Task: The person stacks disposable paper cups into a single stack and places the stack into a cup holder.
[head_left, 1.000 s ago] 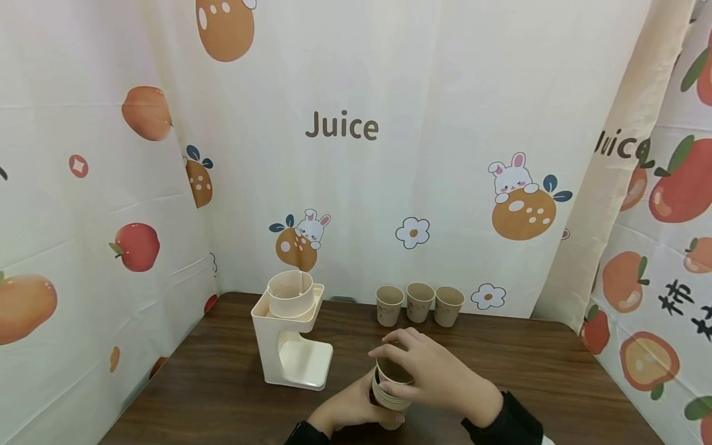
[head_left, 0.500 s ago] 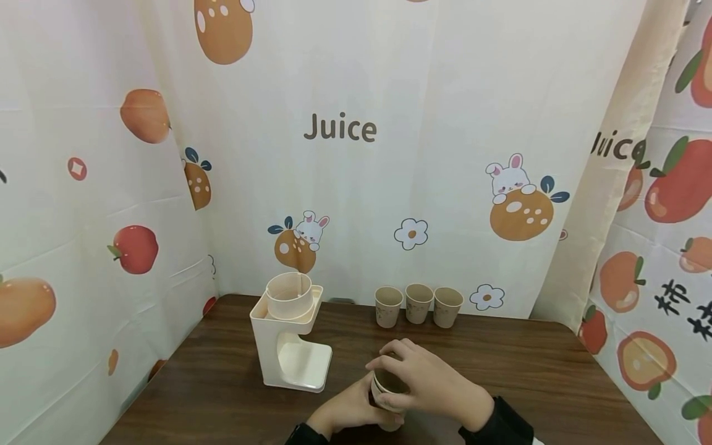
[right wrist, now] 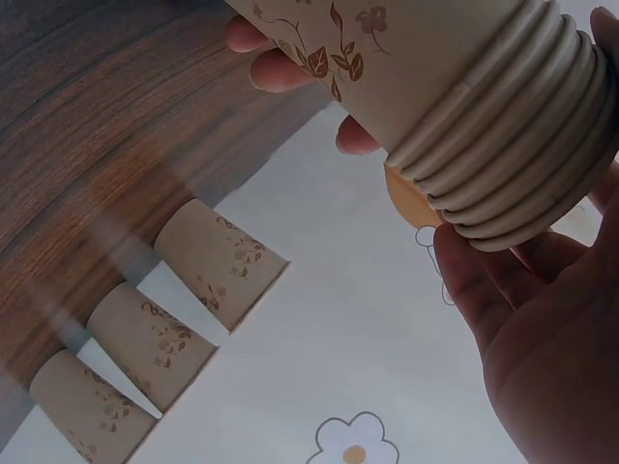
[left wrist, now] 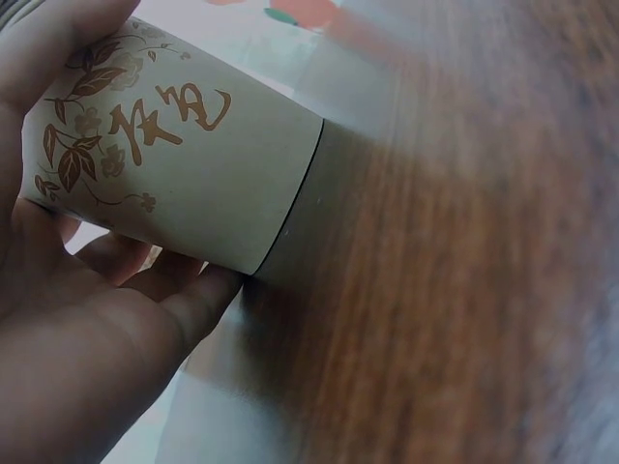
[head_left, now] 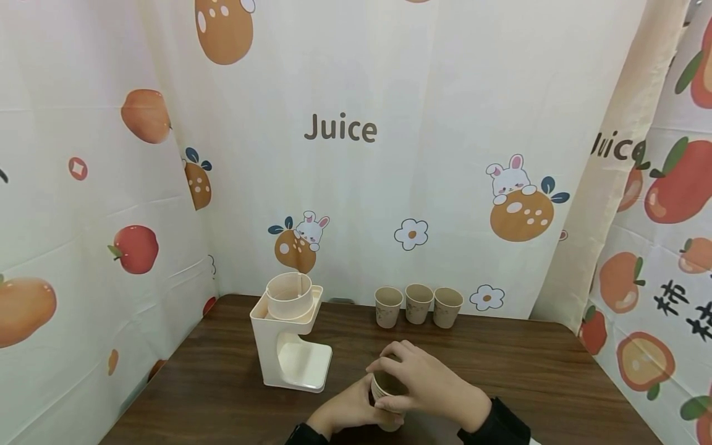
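Note:
A stack of nested paper cups (right wrist: 503,126), beige with brown leaf prints, stands near the front of the table. My left hand (head_left: 350,406) grips the stack from its left side. In the left wrist view, those fingers curl round the lowest cup (left wrist: 208,145), its base close to the table top. From above and the right, my right hand (head_left: 427,384) holds the top rims between thumb and fingers. Several rolled rims show close together in the right wrist view. In the head view, both hands cover much of the stack.
Three upright paper cups, a left one (head_left: 389,307), a middle one (head_left: 418,304) and a right one (head_left: 447,308), stand in a row at the back. A cream stand (head_left: 271,349) bearing a round container (head_left: 290,303) is at left on the wooden table (head_left: 222,371). A printed curtain (head_left: 356,185) hangs behind.
The top cup, raised above the stack a second ago, has gone down into it. My right hand has moved slightly down with it; the left keeps its grip.

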A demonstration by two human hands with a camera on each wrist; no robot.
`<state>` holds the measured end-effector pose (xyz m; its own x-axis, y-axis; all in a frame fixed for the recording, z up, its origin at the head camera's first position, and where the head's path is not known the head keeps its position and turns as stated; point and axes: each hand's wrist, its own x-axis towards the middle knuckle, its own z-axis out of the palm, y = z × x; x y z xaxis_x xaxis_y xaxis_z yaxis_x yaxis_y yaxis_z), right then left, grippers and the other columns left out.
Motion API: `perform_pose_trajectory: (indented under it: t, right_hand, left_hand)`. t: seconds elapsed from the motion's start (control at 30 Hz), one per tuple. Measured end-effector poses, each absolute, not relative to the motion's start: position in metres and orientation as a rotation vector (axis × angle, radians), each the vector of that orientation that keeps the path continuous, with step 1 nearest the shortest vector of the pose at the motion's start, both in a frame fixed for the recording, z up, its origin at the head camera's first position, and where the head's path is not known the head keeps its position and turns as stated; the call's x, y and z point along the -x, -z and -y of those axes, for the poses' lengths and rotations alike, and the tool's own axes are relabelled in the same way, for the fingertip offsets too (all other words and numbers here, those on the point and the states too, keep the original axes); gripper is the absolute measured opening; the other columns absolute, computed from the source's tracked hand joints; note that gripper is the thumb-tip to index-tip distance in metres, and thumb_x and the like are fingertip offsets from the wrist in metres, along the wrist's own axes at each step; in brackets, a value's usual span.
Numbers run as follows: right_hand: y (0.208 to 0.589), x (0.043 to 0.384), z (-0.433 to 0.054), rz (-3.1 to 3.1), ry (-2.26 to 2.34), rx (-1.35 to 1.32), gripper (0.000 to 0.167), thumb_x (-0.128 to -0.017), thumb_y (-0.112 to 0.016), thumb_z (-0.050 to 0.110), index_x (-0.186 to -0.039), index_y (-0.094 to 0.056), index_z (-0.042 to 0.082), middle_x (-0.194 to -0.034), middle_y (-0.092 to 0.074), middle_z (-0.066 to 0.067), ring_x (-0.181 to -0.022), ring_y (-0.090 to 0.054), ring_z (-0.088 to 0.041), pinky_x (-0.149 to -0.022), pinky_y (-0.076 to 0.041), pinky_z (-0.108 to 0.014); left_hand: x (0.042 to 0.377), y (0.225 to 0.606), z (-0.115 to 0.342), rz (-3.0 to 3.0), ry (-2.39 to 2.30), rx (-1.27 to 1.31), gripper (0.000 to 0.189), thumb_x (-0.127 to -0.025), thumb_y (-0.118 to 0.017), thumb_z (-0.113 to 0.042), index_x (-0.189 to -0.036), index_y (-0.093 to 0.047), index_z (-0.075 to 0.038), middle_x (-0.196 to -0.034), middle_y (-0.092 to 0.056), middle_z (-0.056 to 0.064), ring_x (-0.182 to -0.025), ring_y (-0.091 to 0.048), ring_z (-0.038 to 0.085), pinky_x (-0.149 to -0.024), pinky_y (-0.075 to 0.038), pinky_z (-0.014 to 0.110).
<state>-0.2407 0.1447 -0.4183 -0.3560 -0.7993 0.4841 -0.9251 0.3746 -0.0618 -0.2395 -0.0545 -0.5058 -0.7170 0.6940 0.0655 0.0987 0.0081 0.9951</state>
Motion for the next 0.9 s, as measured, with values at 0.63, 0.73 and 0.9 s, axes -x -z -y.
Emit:
perform_pose_trajectory:
  t: [0.63,0.73,0.9]
  right_hand:
    - [0.4179,0.2395,-0.1461,2.369,-0.510,-1.477,0.034,-0.095,-0.068,0.045,-0.123,-0.066,0.025,-0.120,-0.057,0.007,-0.109,-0.055,-0.010,-0.086,-0.051,-0.034]
    - [0.4177,0.2402,-0.1473,2.379,-0.503,-1.455,0.032,-0.098,-0.064,0.045,-0.123,-0.066,0.027,-0.121,-0.057,0.008,-0.111,-0.054,-0.010,-0.087,-0.050,-0.034]
    - [0.4159,0.2424,-0.1502,2.392,-0.480,-1.423,0.029,-0.099,-0.061,0.046,-0.123,-0.065,0.030,-0.119,-0.056,0.010,-0.110,-0.053,-0.009,-0.088,-0.050,-0.033]
  left_hand:
    - [0.2430,0.5068,0.0546,-1.813,-1.773,-0.830,0.047,-0.086,-0.077,-0.019,-0.128,-0.061,-0.007,-0.112,-0.070,0.001,-0.100,-0.066,0.017,-0.088,-0.052,0.031]
    - [0.2427,0.5073,0.0544,-1.824,-1.777,-0.827,0.051,-0.086,-0.078,-0.019,-0.133,-0.058,-0.012,-0.115,-0.070,0.000,-0.105,-0.066,0.018,-0.091,-0.050,0.031]
    - [0.2435,0.5094,0.0543,-1.823,-1.800,-0.897,0.071,-0.087,-0.079,-0.017,-0.146,-0.040,-0.025,-0.130,-0.062,0.000,-0.116,-0.060,0.021,-0.099,-0.044,0.032]
